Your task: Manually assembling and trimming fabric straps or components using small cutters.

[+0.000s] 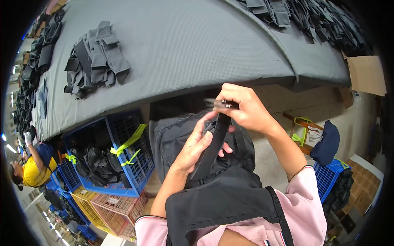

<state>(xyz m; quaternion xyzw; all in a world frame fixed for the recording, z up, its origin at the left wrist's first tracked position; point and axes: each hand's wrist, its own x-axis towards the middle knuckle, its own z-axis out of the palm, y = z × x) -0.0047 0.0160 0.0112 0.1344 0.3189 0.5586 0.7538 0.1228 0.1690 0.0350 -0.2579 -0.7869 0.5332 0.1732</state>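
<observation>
My right hand point(245, 107) is closed round a pair of dark thread snips point(221, 103), whose blades point left and are smeared by motion. Just below them, a black fabric strap point(216, 139) runs down between my hands. My left hand point(194, 150) grips this strap between thumb and fingers, with some fingertips showing on its far side. Beneath both hands lies a heap of black fabric point(170, 133) that looks like sewn bag pieces. A black apron point(221, 197) covers my front and hides part of the heap.
A grey-covered table point(184, 45) spans the far side, bearing grey fabric strips point(98, 55) and a dark pile point(324, 20). To the left stand a blue crate point(141, 164) with yellow ties and a co-worker point(37, 170). A wooden stool point(301, 121) and blue crate point(326, 180) are at right.
</observation>
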